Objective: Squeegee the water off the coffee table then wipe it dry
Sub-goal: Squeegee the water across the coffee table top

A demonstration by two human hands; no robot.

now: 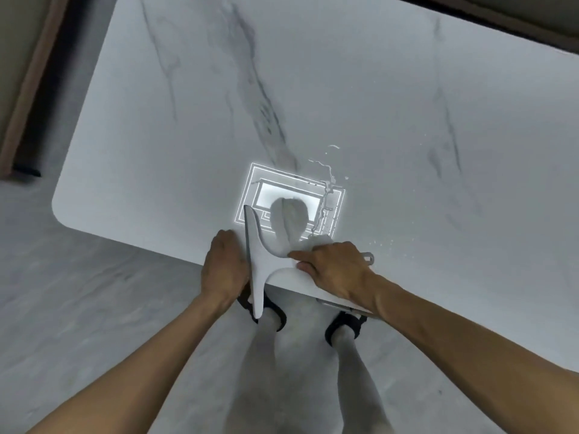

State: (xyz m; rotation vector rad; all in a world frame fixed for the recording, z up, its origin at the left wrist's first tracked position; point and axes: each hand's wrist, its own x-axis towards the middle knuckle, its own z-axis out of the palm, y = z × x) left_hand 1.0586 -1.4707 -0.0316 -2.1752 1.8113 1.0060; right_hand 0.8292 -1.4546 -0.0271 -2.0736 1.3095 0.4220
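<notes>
Head view shows the right hand [335,267] with its grip closed on the white squeegee [258,261] at the marble table [313,89] edge, left hand [224,267] loosely cupped beside the blade, holding nothing, near water [327,180].

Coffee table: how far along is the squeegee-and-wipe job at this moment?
Early. Water trails and droplets lie on the coffee table, so nothing looks finished. In hand: the right hand grips the white squeegee at the near edge, left hand beside its blade. Left: squeegeeing, then wiping dry; no cloth is clearly visible.
</notes>
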